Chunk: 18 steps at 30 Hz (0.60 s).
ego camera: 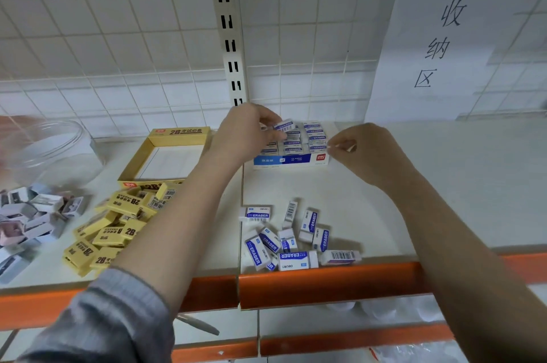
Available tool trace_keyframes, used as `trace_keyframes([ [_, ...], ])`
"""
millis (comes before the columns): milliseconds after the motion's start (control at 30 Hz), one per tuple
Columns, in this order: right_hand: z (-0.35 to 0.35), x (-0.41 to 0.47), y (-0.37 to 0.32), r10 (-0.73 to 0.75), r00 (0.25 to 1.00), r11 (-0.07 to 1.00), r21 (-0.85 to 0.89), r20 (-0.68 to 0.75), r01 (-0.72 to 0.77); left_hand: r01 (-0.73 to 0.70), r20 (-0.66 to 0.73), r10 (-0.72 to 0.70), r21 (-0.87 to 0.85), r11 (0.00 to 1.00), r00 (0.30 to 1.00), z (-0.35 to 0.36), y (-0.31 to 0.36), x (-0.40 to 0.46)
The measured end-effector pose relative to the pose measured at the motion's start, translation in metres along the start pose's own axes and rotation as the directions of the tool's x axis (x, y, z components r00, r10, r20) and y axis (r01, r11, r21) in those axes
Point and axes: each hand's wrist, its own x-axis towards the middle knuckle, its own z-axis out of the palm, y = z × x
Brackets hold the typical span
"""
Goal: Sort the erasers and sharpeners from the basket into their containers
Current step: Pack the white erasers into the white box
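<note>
Eraser (283, 126) pinched by left hand (248, 132) fingers above blue box (291, 159); right hand (359, 149) curled, contents unclear. Might jam against neighbours if tilted.

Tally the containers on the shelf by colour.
Yellow box: 1
Blue and white box: 1
Clear plastic jar: 1
Total: 3
</note>
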Motion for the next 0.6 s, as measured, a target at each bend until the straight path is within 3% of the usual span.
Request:
trace_keyframes([
  [233, 0.007, -0.047, 0.011, 0.113, 0.993, 0.974, 0.195, 0.03, -0.117, 0.066, 0.034, -0.069, 0.085, 0.994, 0.997, 0.028, -0.005, 0.025],
  [600, 0.005, -0.06, 0.013, 0.126, 0.992, 0.965, 0.229, 0.032, -0.13, 0.11, 0.023, -0.112, 0.079, 0.991, 0.993, 0.037, -0.002, 0.025],
])
